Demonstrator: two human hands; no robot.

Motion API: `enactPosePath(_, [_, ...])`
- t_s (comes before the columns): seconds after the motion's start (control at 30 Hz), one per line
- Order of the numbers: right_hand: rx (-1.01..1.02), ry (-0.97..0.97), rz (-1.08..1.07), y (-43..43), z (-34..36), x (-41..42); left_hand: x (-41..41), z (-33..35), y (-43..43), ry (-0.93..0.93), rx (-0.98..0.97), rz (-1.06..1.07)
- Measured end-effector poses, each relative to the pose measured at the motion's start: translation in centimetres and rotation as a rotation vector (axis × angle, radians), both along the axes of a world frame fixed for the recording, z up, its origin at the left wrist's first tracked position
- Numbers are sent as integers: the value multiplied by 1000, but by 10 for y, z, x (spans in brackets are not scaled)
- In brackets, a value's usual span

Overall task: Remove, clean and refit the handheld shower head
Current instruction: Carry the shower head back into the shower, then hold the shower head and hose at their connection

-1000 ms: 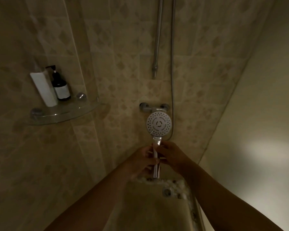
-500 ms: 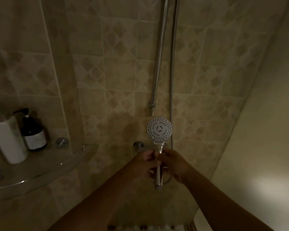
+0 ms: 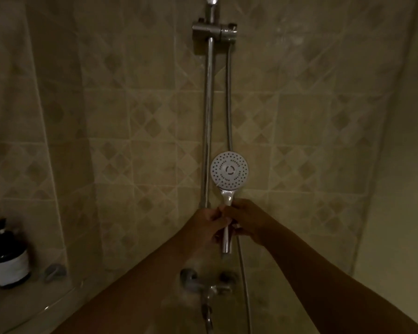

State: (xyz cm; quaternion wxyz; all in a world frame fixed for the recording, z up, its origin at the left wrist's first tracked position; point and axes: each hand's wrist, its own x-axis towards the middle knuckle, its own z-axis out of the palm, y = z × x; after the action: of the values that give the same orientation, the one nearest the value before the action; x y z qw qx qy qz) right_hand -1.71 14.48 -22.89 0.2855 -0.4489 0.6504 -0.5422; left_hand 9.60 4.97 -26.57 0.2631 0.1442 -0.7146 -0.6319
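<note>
Facing camera, white round shower head (image 3: 229, 170), chrome handle (image 3: 226, 239)

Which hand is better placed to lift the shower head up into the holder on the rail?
Probably the right hand: its grip sits higher on the shower head, and the holder is on the right of the rail, above it. The left hand grips lower, beside the rail.

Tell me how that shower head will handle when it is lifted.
The shower head is probably rigid and top-heavy: a wide face above a slim handle. Its glossy chrome handle may slip, so left hand and right hand both gripping it looks sensible.
</note>
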Motion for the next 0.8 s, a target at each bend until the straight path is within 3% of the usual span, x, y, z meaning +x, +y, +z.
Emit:
enactPosePath(0.3, [-138,165,12,-15,79,-37,-26,78,3,-4,-85,-145])
enactPosePath(0.6, [-151,261,-53,-22,147,-54,-39,149,-14,47,-286,-96])
enactPosePath(0.8, [-240,438,-162,-28,200,-54,-50,199,-23,126,-363,-68])
